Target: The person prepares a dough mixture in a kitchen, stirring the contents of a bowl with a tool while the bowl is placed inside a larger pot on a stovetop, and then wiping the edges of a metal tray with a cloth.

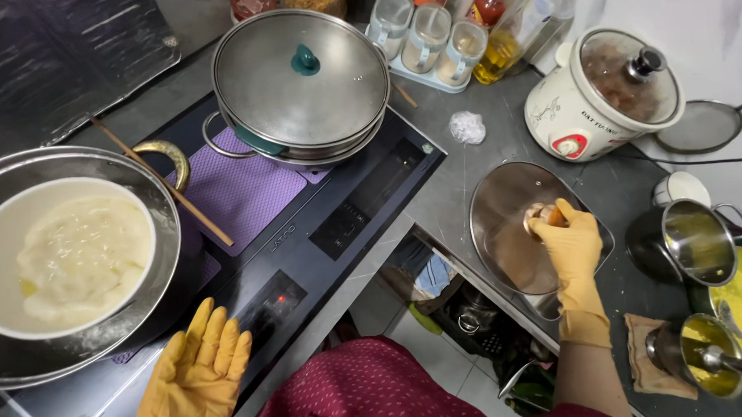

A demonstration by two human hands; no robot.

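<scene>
On the grey counter (500, 130), the yellow-gloved right hand (571, 241) is gripping the wooden knob (544, 216) of a round steel lid (507, 224); the yellow-gloved left hand (196, 375) is hovering open-fingered beside the black cooktop (339, 226).

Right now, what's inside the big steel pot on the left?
The steel pot holds a white bowl of pale, lumpy white mash. What lies beneath the bowl is hidden.

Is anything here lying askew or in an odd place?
Yes. A wooden stick lies slanted across the rim of the big pot. The right hand holds a lid by its knob, tilted over the counter edge. The left hand hovers open.
</scene>
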